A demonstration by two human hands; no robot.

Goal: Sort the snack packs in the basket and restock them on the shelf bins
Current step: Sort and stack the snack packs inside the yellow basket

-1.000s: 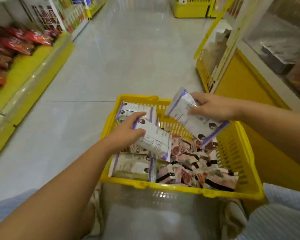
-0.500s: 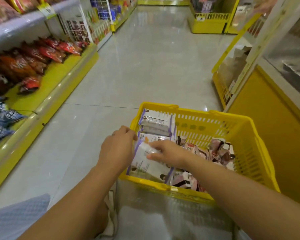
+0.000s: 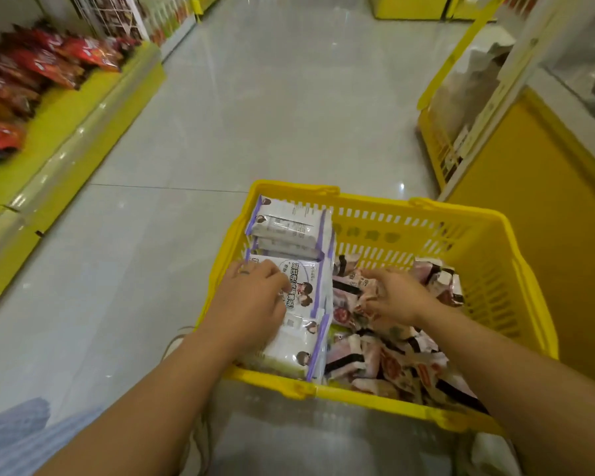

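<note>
Pale grey tiled floor (image 3: 272, 108) runs up the aisle ahead of me. Red snack bags (image 3: 31, 73) heaped at far left. A yellow wire rack (image 3: 437, 146) stands at right, beside a yellow side panel (image 3: 536, 207).

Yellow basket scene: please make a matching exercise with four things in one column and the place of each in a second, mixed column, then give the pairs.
Things:
1. white and purple packs
2. pink packs
3. red bags
4. left hand

Places:
A. shelf at left
B. right side of the yellow basket
C. left side of the basket
D. resting on a white and purple pack

Pairs: 1-C, 2-B, 3-A, 4-D
</note>
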